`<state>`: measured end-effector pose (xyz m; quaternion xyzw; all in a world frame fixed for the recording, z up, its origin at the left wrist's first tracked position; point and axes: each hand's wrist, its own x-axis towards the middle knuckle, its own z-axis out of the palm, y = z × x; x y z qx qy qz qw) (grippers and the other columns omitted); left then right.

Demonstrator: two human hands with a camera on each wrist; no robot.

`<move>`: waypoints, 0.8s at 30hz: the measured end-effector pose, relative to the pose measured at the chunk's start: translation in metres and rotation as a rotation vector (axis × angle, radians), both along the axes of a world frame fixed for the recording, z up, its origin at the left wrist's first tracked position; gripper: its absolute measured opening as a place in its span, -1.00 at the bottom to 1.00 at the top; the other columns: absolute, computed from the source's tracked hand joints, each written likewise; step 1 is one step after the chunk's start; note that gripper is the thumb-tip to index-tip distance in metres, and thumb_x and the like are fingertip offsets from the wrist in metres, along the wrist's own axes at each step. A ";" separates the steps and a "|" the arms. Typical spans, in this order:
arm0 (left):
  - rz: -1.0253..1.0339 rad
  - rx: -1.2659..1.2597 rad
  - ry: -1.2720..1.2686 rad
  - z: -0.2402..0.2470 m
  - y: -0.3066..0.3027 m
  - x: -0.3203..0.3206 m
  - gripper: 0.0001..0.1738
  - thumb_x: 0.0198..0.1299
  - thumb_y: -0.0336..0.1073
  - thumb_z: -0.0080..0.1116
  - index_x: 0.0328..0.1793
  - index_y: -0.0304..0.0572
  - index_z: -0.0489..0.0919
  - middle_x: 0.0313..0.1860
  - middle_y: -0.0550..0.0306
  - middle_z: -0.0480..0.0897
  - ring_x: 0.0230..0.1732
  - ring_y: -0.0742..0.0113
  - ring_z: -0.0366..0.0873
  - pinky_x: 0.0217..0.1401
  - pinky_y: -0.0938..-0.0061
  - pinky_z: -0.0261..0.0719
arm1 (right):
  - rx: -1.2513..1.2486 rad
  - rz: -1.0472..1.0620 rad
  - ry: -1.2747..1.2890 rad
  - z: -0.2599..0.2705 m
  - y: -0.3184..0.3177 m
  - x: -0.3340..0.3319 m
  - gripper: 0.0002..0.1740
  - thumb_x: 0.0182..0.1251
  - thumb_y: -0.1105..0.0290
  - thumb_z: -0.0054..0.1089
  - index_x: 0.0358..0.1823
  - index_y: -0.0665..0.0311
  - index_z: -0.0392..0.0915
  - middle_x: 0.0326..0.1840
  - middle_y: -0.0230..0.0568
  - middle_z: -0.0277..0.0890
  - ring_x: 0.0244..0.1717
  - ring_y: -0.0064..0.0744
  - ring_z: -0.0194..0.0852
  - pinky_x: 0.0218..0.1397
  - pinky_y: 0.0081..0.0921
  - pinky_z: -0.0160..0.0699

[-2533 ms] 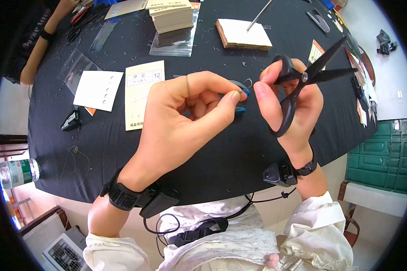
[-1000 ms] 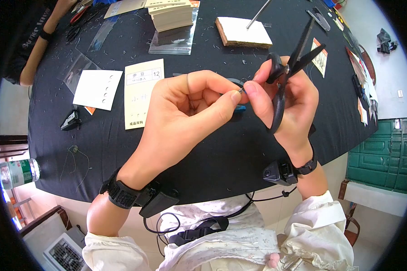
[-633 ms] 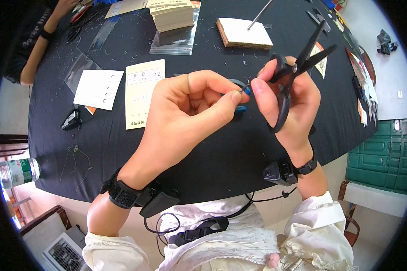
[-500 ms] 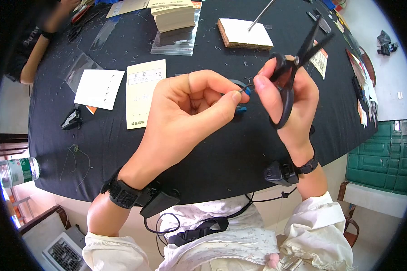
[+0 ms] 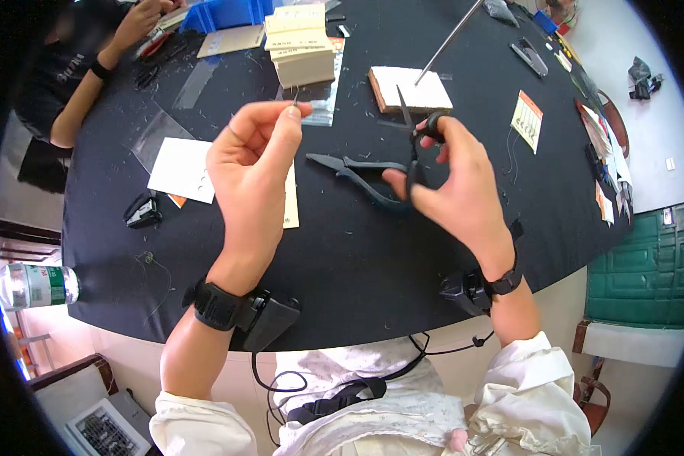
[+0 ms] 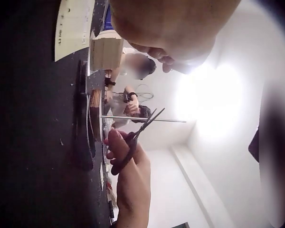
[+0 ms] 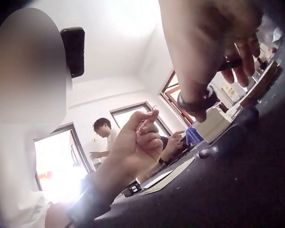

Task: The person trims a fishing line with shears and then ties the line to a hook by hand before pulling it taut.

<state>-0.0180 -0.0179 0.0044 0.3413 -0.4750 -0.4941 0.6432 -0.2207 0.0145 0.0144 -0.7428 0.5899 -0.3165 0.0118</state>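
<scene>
My left hand (image 5: 252, 163) pinches a small fish hook (image 5: 296, 96) between thumb and forefinger, and its bend sticks up past the fingertips. In the right wrist view the same hook (image 7: 155, 108) shows as a tiny wire curve. With thumb and fingers through the handles, my right hand (image 5: 463, 190) holds black scissors (image 5: 414, 140), blades pointing up and slightly apart. Pliers (image 5: 349, 169) with dark blue handles lie on the table just left of the scissors. A yellow card (image 5: 291, 201) is mostly hidden behind my left hand.
Farther back stand a stack of cards (image 5: 304, 72) and a white-topped block (image 5: 425, 91) with a metal rod (image 5: 452, 38) rising from it. A white punched card (image 5: 182, 171) and a black clip-like object (image 5: 142, 210) lie left. Another person's arm (image 5: 83, 99) rests at the far left.
My hands have drawn apart: the left one has swung up and left with the hook, while the right one has come slightly lower with the scissors. The pliers are now uncovered.
</scene>
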 end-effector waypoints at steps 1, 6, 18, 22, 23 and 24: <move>-0.006 0.036 0.022 -0.004 -0.002 0.000 -0.89 0.19 -0.41 0.11 -0.27 -0.30 0.61 -0.50 0.40 0.54 -0.58 0.81 0.20 -0.56 0.83 0.05 | -0.014 0.001 -0.001 0.000 0.001 0.001 -0.47 -0.19 0.18 0.42 -0.26 0.37 0.40 -0.38 -0.17 0.43 -0.37 -0.22 0.42 -0.28 -0.36 0.33; -0.033 0.114 -0.023 -0.014 -0.008 0.001 -0.84 0.22 -0.34 0.08 -0.20 -0.29 0.59 -0.62 0.49 0.32 -0.63 0.77 0.08 -0.61 0.81 -0.06 | -0.002 -0.035 0.031 0.000 0.004 0.000 -0.49 -0.20 0.21 0.34 -0.24 0.33 0.36 -0.31 -0.14 0.40 -0.26 -0.17 0.38 -0.15 -0.34 0.24; -0.048 0.102 -0.019 -0.014 -0.007 -0.001 -0.87 0.20 -0.35 0.12 -0.27 -0.24 0.62 -0.59 0.47 0.46 -0.62 0.80 0.16 -0.61 0.80 0.04 | 0.183 0.078 0.120 0.009 0.015 0.000 -0.44 -0.15 0.22 0.34 -0.10 0.38 0.42 -0.32 -0.14 0.48 -0.24 -0.25 0.44 -0.02 -0.35 0.20; -0.058 0.136 -0.102 -0.006 0.000 -0.004 -0.85 0.22 -0.34 0.07 -0.24 -0.26 0.60 -0.64 0.47 0.32 -0.64 0.76 0.10 -0.62 0.80 -0.03 | 0.098 0.120 0.150 0.007 0.016 0.000 -0.45 -0.12 0.17 0.33 -0.12 0.37 0.44 -0.30 -0.16 0.50 -0.25 -0.27 0.46 -0.01 -0.36 0.21; -0.058 0.144 -0.120 -0.005 0.001 -0.005 -0.85 0.22 -0.34 0.07 -0.24 -0.26 0.59 -0.64 0.48 0.31 -0.65 0.76 0.09 -0.62 0.79 -0.05 | 0.098 0.115 0.154 0.006 0.016 0.001 -0.45 -0.12 0.17 0.33 -0.12 0.37 0.44 -0.30 -0.16 0.50 -0.25 -0.27 0.46 -0.01 -0.36 0.21; -0.061 0.146 -0.117 -0.006 0.001 -0.006 -0.85 0.22 -0.34 0.07 -0.24 -0.26 0.59 -0.64 0.48 0.31 -0.65 0.76 0.09 -0.62 0.79 -0.05 | 0.057 0.142 0.145 0.005 0.017 0.002 -0.46 -0.12 0.16 0.33 -0.14 0.37 0.45 -0.30 -0.15 0.50 -0.25 -0.27 0.46 0.00 -0.37 0.21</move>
